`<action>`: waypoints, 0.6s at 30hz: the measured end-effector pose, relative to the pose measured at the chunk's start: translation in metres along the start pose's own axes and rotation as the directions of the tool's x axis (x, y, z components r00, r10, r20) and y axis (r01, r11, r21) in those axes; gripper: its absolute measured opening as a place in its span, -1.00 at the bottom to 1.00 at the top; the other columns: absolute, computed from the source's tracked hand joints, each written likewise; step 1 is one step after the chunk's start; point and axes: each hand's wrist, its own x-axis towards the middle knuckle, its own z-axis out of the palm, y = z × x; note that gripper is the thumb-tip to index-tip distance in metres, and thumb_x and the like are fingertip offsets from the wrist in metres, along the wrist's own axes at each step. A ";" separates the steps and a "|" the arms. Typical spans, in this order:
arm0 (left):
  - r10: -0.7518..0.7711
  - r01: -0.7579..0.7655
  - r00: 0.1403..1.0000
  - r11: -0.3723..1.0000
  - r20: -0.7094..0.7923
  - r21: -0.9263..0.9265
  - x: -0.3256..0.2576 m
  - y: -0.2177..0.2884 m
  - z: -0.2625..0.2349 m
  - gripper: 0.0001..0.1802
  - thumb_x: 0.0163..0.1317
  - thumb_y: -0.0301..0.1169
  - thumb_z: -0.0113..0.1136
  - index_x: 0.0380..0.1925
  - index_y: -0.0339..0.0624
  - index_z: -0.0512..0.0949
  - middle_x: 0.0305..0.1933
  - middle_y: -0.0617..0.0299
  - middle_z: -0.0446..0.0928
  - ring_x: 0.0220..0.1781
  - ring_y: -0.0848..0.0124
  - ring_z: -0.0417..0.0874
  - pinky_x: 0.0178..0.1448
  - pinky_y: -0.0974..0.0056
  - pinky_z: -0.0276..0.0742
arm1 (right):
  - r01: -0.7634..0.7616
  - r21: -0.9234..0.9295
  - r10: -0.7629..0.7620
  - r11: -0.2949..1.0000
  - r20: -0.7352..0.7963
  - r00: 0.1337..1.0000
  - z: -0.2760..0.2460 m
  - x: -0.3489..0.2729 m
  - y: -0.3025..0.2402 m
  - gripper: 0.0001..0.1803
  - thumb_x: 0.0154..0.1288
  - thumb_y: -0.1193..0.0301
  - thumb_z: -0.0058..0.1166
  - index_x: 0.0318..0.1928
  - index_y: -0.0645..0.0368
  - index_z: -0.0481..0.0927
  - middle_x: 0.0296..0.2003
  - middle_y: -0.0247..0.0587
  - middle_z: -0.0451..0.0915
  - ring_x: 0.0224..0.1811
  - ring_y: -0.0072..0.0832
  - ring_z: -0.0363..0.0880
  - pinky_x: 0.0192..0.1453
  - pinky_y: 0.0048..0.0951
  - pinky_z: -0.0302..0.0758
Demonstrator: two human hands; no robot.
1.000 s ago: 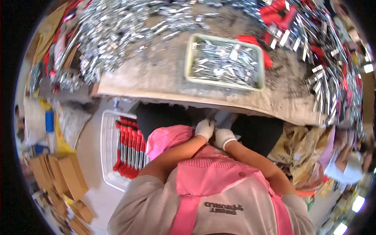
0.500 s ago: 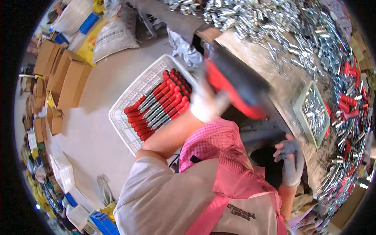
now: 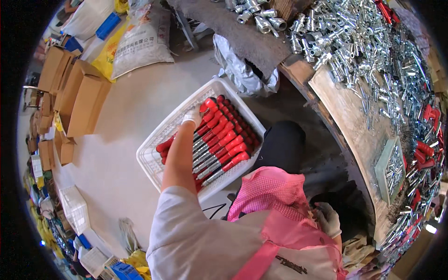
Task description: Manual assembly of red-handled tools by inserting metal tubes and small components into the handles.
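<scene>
A white plastic basket (image 3: 150,161) stands on the floor at centre left. Inside it, red-handled tools (image 3: 219,135) with silver shafts lie side by side in layered rows. My left hand (image 3: 191,115), in a white glove, reaches over the basket's far left side. Its fingers are closed around a red handle at the upper end of the row, and my forearm covers part of the tools. My right hand (image 3: 330,220), in a white and grey glove, is low beside my pink checked apron (image 3: 275,186). Its fingers are partly hidden in shadow there.
A worktable (image 3: 333,100) on the right bears heaped silver sockets (image 3: 345,42), red handles (image 3: 423,151) and a pale green tray (image 3: 383,170) of small metal parts. Cardboard boxes (image 3: 86,100), a white sack (image 3: 142,46) and another white basket (image 3: 74,210) are on the left.
My left hand has swung left from above my lap, where a blurred red and black shape was, to the basket. My right hand has dropped from beside the table edge towards my apron.
</scene>
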 end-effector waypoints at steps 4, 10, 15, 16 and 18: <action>-0.276 0.303 0.942 0.943 -0.191 0.134 0.018 0.020 0.058 -0.46 0.20 -0.40 -0.11 0.23 -0.04 0.18 0.18 0.08 0.34 0.23 0.11 0.38 0.25 0.01 0.31 | -0.139 -0.063 0.140 0.988 0.014 0.990 0.006 -0.006 -0.017 -0.69 0.31 0.45 -0.03 0.03 0.32 0.43 -0.24 -0.15 0.59 -0.22 -0.52 0.56 -0.13 -0.53 0.47; -0.187 0.313 0.894 0.911 -0.408 0.268 0.004 0.010 0.092 -0.27 0.23 -0.39 -0.10 0.39 0.10 -0.10 0.32 0.16 0.16 0.33 0.20 0.22 0.31 0.04 0.23 | 0.008 -0.090 -0.010 0.996 -0.022 1.000 0.021 -0.007 -0.003 -0.67 0.25 0.35 0.08 -0.02 0.26 0.50 -0.23 -0.04 0.63 -0.19 -0.36 0.62 -0.12 -0.42 0.50; -0.138 0.199 0.956 0.953 -0.259 0.228 -0.010 0.000 0.044 -0.54 0.21 -0.46 -0.11 0.15 0.05 0.32 0.03 0.11 0.40 0.06 0.15 0.50 0.05 0.15 0.50 | -0.015 -0.135 0.012 0.991 -0.024 1.000 0.018 -0.007 -0.001 -0.67 0.24 0.33 0.11 -0.03 0.22 0.52 -0.20 -0.05 0.63 -0.15 -0.37 0.63 -0.09 -0.41 0.49; -0.109 0.184 0.951 0.951 -0.291 0.247 -0.009 -0.014 0.055 -0.56 0.22 -0.46 -0.11 0.13 0.04 0.33 0.02 0.12 0.41 0.03 0.16 0.52 0.03 0.14 0.52 | -0.031 -0.142 0.028 0.989 -0.022 0.999 0.018 -0.007 -0.003 -0.67 0.24 0.33 0.11 -0.03 0.21 0.52 -0.20 -0.05 0.63 -0.14 -0.37 0.63 -0.08 -0.41 0.49; -0.150 0.237 0.942 0.931 -0.301 0.278 -0.018 -0.014 0.054 -0.61 0.23 -0.46 -0.12 0.08 0.00 0.37 -0.03 0.12 0.45 -0.01 0.17 0.56 -0.04 0.16 0.57 | -0.030 -0.140 0.025 0.990 -0.031 0.999 0.019 -0.008 -0.002 -0.67 0.24 0.33 0.11 -0.02 0.20 0.52 -0.19 -0.05 0.63 -0.14 -0.35 0.63 -0.10 -0.41 0.49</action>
